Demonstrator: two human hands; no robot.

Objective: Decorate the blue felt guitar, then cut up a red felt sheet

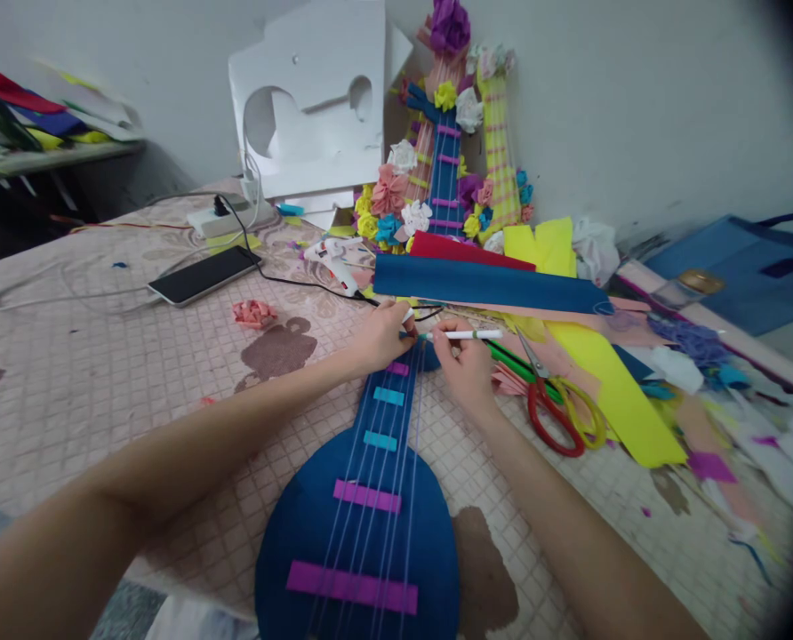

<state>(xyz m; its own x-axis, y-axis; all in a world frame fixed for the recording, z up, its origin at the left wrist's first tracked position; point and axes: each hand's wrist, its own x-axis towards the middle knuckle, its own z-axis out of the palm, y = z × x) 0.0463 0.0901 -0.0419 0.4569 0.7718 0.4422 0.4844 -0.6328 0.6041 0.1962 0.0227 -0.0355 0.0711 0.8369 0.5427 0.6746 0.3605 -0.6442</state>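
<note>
A blue paper guitar (pixel 356 542) lies on the table in front of me, with purple and light blue strips across it and pale strings along its length. At the head end of its neck, my left hand (pixel 381 338) is closed, fingertips pinched together. A small white tip sticks out by those fingers; what they hold is hard to make out. My right hand (pixel 463 360) is wrapped round a slim white pen (pixel 473 335), whose tip points left toward the left fingertips. Both hands are close together over the guitar's head, which they partly cover.
Red- and yellow-handled scissors (pixel 556 413) lie right of the neck. Behind are a glue gun (pixel 335 264), a blue paper strip (pixel 490 283) and flower-decorated guitars (pixel 446 169). A phone (pixel 203 276), a power strip (pixel 227 219) and a crumpled pink flower (pixel 254 313) are left.
</note>
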